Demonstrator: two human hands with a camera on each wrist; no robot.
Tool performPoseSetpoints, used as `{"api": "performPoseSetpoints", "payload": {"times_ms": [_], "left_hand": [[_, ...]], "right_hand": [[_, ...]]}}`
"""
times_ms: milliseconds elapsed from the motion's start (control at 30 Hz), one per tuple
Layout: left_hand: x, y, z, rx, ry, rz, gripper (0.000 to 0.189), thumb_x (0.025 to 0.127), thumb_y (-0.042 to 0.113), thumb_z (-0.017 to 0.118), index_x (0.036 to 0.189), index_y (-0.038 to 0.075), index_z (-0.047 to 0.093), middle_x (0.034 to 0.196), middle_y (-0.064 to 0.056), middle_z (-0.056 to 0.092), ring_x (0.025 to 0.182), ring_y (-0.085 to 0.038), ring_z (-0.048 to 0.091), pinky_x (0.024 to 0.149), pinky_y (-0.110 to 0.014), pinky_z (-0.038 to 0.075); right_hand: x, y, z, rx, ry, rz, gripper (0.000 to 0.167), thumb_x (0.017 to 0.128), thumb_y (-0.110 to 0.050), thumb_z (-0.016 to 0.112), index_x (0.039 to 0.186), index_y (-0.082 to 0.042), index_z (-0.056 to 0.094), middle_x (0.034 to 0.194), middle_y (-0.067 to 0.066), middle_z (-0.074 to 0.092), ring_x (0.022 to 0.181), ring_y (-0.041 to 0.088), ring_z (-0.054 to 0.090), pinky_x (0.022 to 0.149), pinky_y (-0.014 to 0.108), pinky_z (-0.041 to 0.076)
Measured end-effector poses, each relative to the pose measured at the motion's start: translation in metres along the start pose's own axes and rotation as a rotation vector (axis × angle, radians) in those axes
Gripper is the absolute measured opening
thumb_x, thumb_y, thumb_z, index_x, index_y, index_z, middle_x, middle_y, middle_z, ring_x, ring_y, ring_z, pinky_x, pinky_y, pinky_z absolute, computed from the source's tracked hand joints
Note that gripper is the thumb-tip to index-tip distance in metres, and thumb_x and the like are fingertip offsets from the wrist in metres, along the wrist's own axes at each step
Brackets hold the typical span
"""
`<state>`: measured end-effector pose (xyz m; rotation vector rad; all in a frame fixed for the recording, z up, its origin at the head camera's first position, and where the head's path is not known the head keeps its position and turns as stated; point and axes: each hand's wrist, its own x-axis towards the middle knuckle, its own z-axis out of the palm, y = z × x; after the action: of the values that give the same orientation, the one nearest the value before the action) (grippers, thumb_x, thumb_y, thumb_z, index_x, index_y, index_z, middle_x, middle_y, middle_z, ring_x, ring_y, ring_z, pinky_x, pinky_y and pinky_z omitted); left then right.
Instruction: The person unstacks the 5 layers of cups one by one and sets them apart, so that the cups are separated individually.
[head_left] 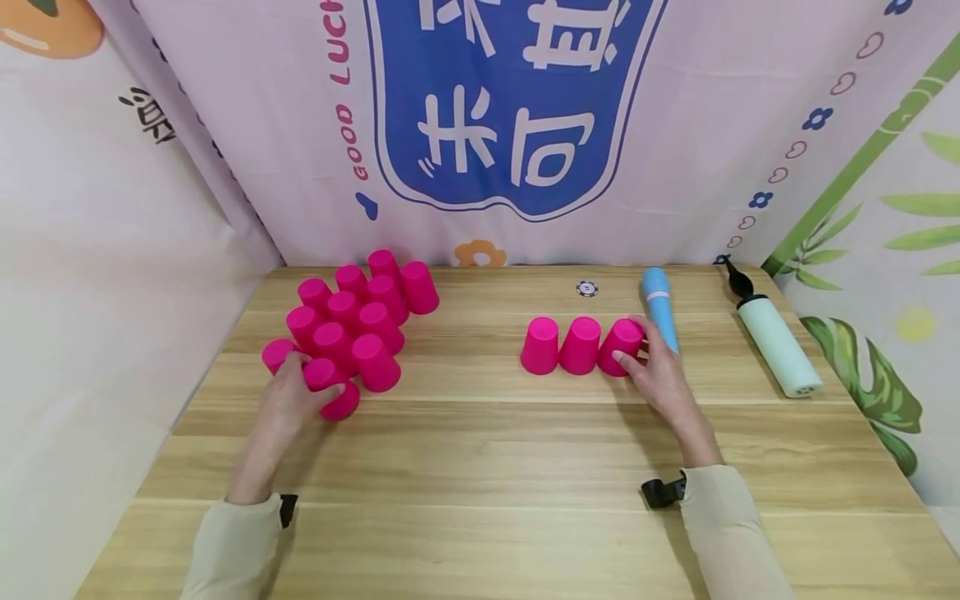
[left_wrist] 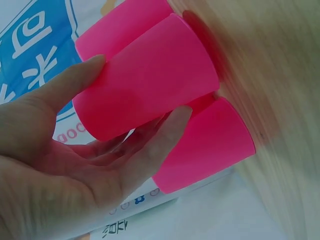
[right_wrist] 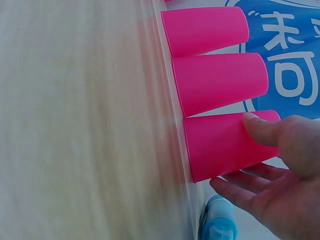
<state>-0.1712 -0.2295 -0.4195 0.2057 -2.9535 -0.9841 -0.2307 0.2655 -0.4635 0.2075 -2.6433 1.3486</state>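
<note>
My left hand [head_left: 288, 398] is at the front of a cluster of upside-down pink cups, holding the nearest pink cup [left_wrist: 150, 80] between thumb and fingers. Another pink cup [left_wrist: 210, 145] stands close behind those fingers in the left wrist view. To the right, three pink cups stand upside down in a row. My right hand [head_left: 662, 382] grips the rightmost pink cup [right_wrist: 225, 145], thumb on one side and fingers on the other. The middle cup [right_wrist: 220, 82] and the left cup [head_left: 540, 346] stand beside it untouched.
Several more pink cups [head_left: 377, 362] stand in rows at the back left. Behind the right hand lies a blue cylindrical object [head_left: 660, 308] with a pink band. A pale green hand pump [head_left: 780, 346] with a black nozzle lies farther right. A patterned cloth [head_left: 300, 167] hangs behind the wooden table [head_left: 465, 500].
</note>
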Motion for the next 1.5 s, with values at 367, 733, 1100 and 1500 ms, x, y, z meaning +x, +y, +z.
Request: {"api": "performPoseSetpoints", "payload": {"times_ms": [367, 733, 1100, 1500], "left_hand": [[0.007, 0.002, 0.012, -0.006, 0.010, 0.029, 0.064, 0.085, 0.019, 0.072, 0.125, -0.013, 0.032, 0.122, -0.031, 0.045, 0.111, -0.046, 0.045, 0.094, -0.058, 0.042], [-0.022, 0.059, -0.011, 0.065, 0.372, 0.265, 0.063, 0.083, 0.016, 0.076, 0.129, -0.011, 0.042, 0.117, -0.029, 0.048, 0.099, -0.045, 0.051, 0.077, -0.056, 0.048], [0.020, 0.181, 0.089, -0.184, 0.007, 0.596, 0.064, 0.083, 0.017, 0.077, 0.135, 0.000, 0.044, 0.128, -0.015, 0.048, 0.112, -0.030, 0.053, 0.090, -0.040, 0.051], [0.049, 0.211, 0.170, -0.033, -0.101, 0.374, 0.066, 0.083, 0.028, 0.077, 0.136, 0.004, 0.047, 0.125, -0.012, 0.051, 0.107, -0.026, 0.056, 0.086, -0.040, 0.052]], "right_hand": [[0.003, -0.001, -0.005, -0.010, 0.004, 0.010, 0.064, 0.092, -0.003, 0.062, 0.146, -0.004, 0.027, 0.134, 0.026, 0.045, 0.122, 0.044, 0.047, 0.099, 0.053, 0.044], [0.005, 0.000, -0.018, -0.004, 0.025, -0.042, 0.063, 0.092, -0.002, 0.062, 0.145, -0.003, 0.029, 0.132, 0.028, 0.047, 0.120, 0.045, 0.049, 0.097, 0.054, 0.045], [0.000, 0.010, -0.019, -0.002, 0.043, -0.031, 0.064, 0.091, -0.002, 0.063, 0.145, -0.003, 0.029, 0.132, 0.027, 0.047, 0.119, 0.044, 0.049, 0.095, 0.054, 0.046], [0.000, 0.004, 0.000, 0.012, 0.014, -0.035, 0.062, 0.091, 0.000, 0.063, 0.144, -0.002, 0.031, 0.130, 0.027, 0.048, 0.119, 0.044, 0.051, 0.095, 0.051, 0.047]]}}
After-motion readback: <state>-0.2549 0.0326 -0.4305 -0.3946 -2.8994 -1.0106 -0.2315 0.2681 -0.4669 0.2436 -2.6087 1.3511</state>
